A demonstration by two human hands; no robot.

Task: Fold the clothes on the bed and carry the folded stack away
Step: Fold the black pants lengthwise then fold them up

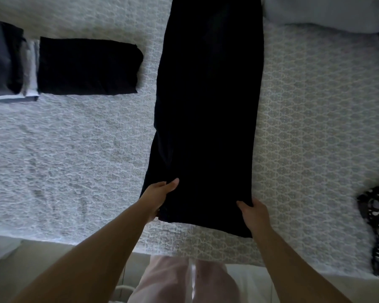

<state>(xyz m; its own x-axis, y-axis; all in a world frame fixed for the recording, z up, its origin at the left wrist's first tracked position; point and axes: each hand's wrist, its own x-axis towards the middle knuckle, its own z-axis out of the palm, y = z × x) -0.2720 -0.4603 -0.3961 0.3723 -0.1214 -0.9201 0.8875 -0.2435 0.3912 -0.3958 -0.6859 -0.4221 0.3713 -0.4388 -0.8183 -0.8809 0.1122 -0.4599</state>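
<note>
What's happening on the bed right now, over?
Left hand and right hand grip black trousers at near end. Trousers flat on bed. Nothing in the way.

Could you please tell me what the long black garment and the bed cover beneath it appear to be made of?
The long black garment, gripped by the left hand and right hand, looks like soft, matte woven fabric, limp and without sheen; the weave is too dark to tell. The bed cover seems a quilted textile with a raised repeating pattern.
</note>
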